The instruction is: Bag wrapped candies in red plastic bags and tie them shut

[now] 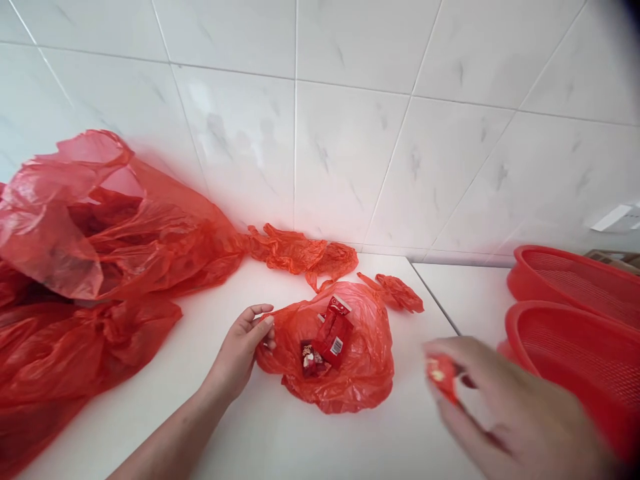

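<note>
Already, a few red packets (341,333) lie inside the open red bag (370,357), near the right edge of the worktop (145,390); your left hand (243,347) pinches the bag's rim, your blurred right hand (525,397) grips a small red item (441,375), not yet inside.

right hand (523,407): blurred | red packet (441,373): print illegible | red baskets (517,333): edge-cropped

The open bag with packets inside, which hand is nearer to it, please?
Left: the left hand grips the open bag by its left edge; the right hand is apart, beyond the bag's right side.
</note>
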`<state>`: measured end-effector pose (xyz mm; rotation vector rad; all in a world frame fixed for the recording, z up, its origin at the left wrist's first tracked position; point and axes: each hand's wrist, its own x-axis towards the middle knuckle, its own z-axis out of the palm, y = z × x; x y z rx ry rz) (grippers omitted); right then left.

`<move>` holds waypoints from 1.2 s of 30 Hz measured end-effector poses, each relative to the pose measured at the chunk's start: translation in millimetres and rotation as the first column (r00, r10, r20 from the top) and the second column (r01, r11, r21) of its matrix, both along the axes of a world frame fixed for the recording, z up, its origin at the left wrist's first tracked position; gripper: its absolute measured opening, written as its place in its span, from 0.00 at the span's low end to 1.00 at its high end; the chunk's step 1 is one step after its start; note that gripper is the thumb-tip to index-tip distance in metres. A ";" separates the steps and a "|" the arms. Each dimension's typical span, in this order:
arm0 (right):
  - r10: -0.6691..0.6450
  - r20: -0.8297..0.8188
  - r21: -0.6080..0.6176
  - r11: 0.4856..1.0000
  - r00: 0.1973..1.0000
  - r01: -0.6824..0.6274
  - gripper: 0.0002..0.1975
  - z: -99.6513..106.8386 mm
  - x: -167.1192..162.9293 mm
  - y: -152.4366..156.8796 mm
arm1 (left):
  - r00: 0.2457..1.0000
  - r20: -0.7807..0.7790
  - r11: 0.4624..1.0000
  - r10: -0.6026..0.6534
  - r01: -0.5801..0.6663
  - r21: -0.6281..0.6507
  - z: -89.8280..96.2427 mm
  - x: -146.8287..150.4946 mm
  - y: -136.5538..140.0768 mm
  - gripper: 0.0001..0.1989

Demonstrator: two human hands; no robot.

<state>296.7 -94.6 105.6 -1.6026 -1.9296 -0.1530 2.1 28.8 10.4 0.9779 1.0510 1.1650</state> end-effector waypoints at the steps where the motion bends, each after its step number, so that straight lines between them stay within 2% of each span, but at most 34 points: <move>1: 0.054 0.023 -0.024 0.998 0.998 -0.053 0.10 -1.4 -19.4 4.9 | 1.000 -0.004 1.000 0.000 0.001 0.012 2.3 -0.2 -1.0 0.19; 3: 0.051 0.012 -0.070 0.996 0.999 -0.050 0.13 -7.0 -45.4 20.2 | 1.000 -0.012 1.000 -0.010 0.010 0.024 7.3 -0.9 -3.0 0.19; 5: -0.042 -0.032 -0.108 0.993 0.999 0.038 0.21 -15.4 -55.0 37.1 | 1.000 -0.016 0.999 -0.022 0.023 0.032 13.1 -2.2 -4.8 0.19; 8: -0.227 -0.117 -0.119 0.970 0.967 0.213 0.32 -29.5 -50.6 55.0 | 0.999 -0.031 0.997 -0.039 0.041 0.063 23.1 -6.5 -5.9 0.20; 10: -0.299 -0.184 -0.120 0.952 0.936 0.281 0.35 -39.0 -42.4 63.0 | 0.998 -0.045 0.994 -0.053 0.056 0.088 30.8 -10.9 -5.5 0.21; 12: -0.333 -0.191 -0.193 0.935 0.923 0.297 0.30 -46.8 -32.3 72.4 | 0.995 -0.057 0.991 -0.085 0.090 0.098 40.1 -16.0 -3.8 0.23; 14: -0.337 -0.177 -0.331 0.905 0.925 0.266 0.15 -49.2 -21.1 85.2 | 0.988 -0.066 0.983 -0.139 0.145 0.110 52.0 -20.5 -0.2 0.24; 15: -0.323 -0.206 -0.385 0.894 0.923 0.227 0.13 -47.2 -15.7 92.2 | 0.984 -0.070 0.978 -0.163 0.171 0.124 59.5 -22.0 2.2 0.25; 17: -0.277 -0.407 -0.399 0.911 0.870 0.103 0.14 -35.8 -6.8 105.1 | 0.983 -0.070 0.966 -0.172 0.182 0.183 77.6 -22.6 8.1 0.25; 18: -0.242 -0.564 -0.339 0.940 0.790 0.045 0.14 -27.1 -3.8 110.1 | 0.986 -0.066 0.959 -0.154 0.165 0.229 88.0 -21.5 11.0 0.25; 19: -0.193 -0.717 -0.252 0.968 0.670 0.009 0.14 -17.1 -2.0 113.9 | 0.991 -0.057 0.950 -0.118 0.130 0.284 99.0 -19.5 13.6 0.25; 21: -0.054 -0.927 -0.070 0.997 0.371 -0.030 0.14 3.1 -1.7 118.3 | 1.000 -0.028 0.908 -0.007 0.018 0.418 120.1 -13.4 16.3 0.25; 22: 0.020 -0.973 0.008 0.999 0.230 -0.050 0.15 11.7 -3.1 119.5 | 0.998 -0.014 0.872 0.063 -0.049 0.487 129.1 -9.8 16.3 0.24; 24: 0.135 -0.991 0.133 0.986 0.013 -0.104 0.15 23.9 -8.4 121.5 | 0.969 -0.010 0.773 0.248 -0.191 0.605 142.0 -2.5 13.0 0.22; 26: 0.183 -0.974 0.203 0.965 -0.131 -0.164 0.16 28.9 -16.5 123.7 | 0.879 -0.066 0.649 0.473 -0.296 0.701 146.8 3.9 7.1 0.16; 28: 0.185 -0.961 0.235 0.940 -0.206 -0.249 0.17 28.9 -26.6 125.0 | 0.742 -0.161 0.538 0.651 -0.301 0.787 145.2 9.9 0.6 0.09; 30: 0.174 -0.966 0.236 0.897 -0.192 -0.375 0.18 26.7 -37.6 122.8 | 0.634 -0.247 0.469 0.732 -0.207 0.858 140.5 17.1 -5.2 0.04; 32: 0.175 -0.983 0.180 0.872 -0.054 -0.455 0.22 24.6 -48.1 116.2 | 0.599 -0.309 0.451 0.739 -0.100 0.887 135.3 26.8 -10.1 0.03; 34: 0.158 -0.974 0.056 0.864 0.163 -0.500 0.24 23.3 -57.4 107.4 | 0.637 -0.355 0.498 0.685 -0.053 0.866 130.8 38.8 -14.5 0.03; 35: 0.153 -0.951 -0.014 0.846 0.268 -0.532 0.23 22.8 -61.4 103.3 | 0.689 -0.372 0.551 0.622 -0.048 0.833 128.7 45.0 -16.6 0.03; 36: 0.164 -0.920 -0.084 0.804 0.356 -0.589 0.22 22.4 -65.0 100.2 | 0.761 -0.381 0.621 0.525 -0.037 0.783 126.7 50.7 -18.4 0.02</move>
